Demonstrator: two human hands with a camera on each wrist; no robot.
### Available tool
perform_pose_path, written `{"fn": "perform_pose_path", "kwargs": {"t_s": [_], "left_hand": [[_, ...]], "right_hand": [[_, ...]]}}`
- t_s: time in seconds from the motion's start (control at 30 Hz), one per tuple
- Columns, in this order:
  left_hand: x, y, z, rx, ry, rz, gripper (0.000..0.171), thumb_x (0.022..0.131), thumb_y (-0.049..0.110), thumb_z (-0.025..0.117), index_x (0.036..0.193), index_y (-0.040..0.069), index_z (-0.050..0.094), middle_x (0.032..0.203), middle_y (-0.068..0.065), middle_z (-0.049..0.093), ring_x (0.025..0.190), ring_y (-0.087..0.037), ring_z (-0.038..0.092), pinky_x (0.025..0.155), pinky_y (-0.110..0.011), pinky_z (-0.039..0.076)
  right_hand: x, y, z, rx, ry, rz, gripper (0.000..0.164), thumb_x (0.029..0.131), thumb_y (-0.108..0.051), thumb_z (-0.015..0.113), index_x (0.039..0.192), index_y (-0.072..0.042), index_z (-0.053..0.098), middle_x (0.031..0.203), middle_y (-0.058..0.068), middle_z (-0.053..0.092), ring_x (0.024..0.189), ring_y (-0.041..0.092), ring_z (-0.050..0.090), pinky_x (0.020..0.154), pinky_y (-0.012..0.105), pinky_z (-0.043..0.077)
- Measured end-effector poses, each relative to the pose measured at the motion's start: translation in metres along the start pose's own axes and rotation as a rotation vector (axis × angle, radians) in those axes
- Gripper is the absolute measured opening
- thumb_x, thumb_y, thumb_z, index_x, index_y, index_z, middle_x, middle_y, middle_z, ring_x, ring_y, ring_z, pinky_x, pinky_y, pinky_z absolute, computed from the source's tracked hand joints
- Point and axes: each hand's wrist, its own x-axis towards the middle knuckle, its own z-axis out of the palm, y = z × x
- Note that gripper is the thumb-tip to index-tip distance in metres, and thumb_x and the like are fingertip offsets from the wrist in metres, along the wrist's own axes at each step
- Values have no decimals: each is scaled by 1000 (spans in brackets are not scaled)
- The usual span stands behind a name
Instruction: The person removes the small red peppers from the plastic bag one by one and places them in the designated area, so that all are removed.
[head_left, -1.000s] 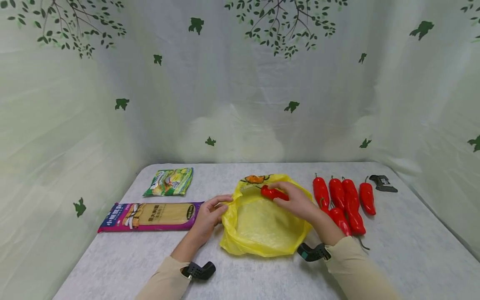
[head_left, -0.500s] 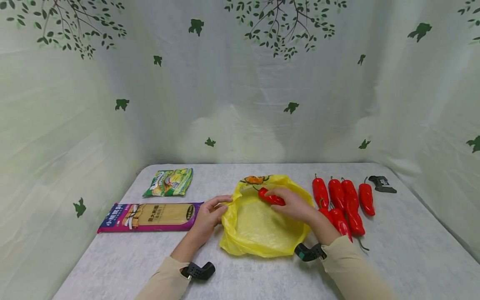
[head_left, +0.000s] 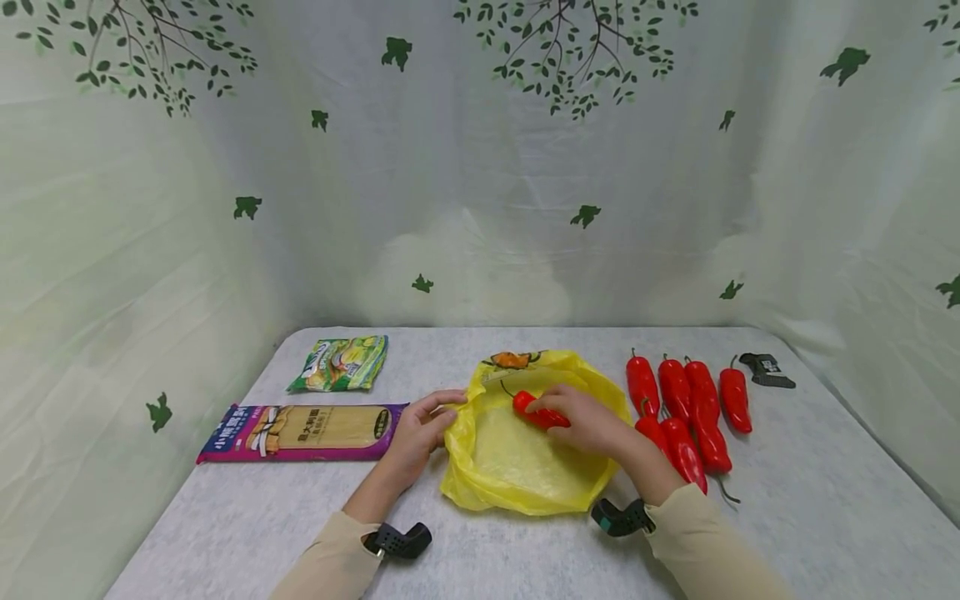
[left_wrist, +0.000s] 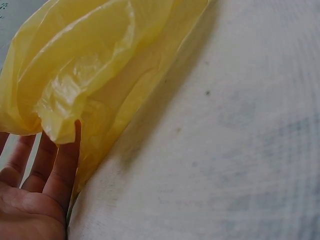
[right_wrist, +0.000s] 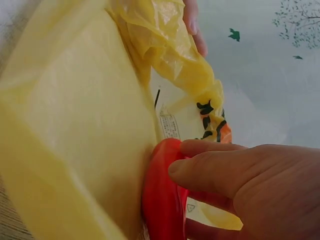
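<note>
A yellow plastic bag [head_left: 525, 492] lies mouth up on the table, its rim spread wide. My left hand [head_left: 416, 433] holds the rim on its left side; in the left wrist view the bag's crumpled edge [left_wrist: 65, 110] covers some of the fingertips. Inside the mouth, my right hand [head_left: 585, 421] grips a red chili pepper [head_left: 528, 408] between thumb and fingers, its stem pointing up and left. The right wrist view shows the pepper [right_wrist: 162, 195] close against the bag's inner wall [right_wrist: 75, 110].
Several red peppers [head_left: 703, 400] lie in a cluster right of the bag, beside a small black item [head_left: 767, 370]. On the left are a purple pack of noodles [head_left: 315, 433] and a green snack packet [head_left: 341, 364]. A leaf-patterned curtain [head_left: 480, 250] stands behind the table.
My right hand has moved the pepper slightly left and lower within the bag's mouth. The left hand stays in place on the rim.
</note>
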Motion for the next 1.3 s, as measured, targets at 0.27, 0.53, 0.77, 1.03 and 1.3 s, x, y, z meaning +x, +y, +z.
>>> {"fn": "perform_pose_path", "kwargs": {"t_s": [0.27,0.53,0.77,1.03,1.3], "left_hand": [[0,-1,0,0,7,-11,38,100,12,58,131,-10,54,142,-8,53,108,-8,64,74,-24,58],[0,0,0,1,2,-3,38,100,11,57,131,-10,54,146,-14,50,108,-8,64,74,-24,58],[0,0,0,9,7,-14,38,100,11,56,132,-9,54,148,-17,48,107,-7,64,73,-23,58],[0,0,0,21,9,-16,37,100,12,56,131,-8,55,149,-17,47,107,-7,63,71,-22,57],[0,1,1,24,9,-18,34,101,8,53,131,-9,55,148,-17,47,107,-7,63,72,-22,58]], "right_hand": [[-4,-8,3,16,18,13,24,89,-12,73,111,-23,73,118,0,61,109,19,56,100,42,52],[-5,-10,6,8,28,26,18,89,-14,74,101,-26,71,110,-3,61,103,17,56,98,39,53],[-7,-9,9,-27,12,-39,34,90,-11,73,121,-24,68,123,3,60,110,19,55,99,41,53],[-5,-6,8,-33,-30,-125,42,92,-9,70,131,-21,64,124,1,66,107,18,57,98,42,51],[-6,-6,8,-49,-10,-162,44,91,-1,66,130,-22,63,123,1,65,106,18,57,97,42,52]]}}
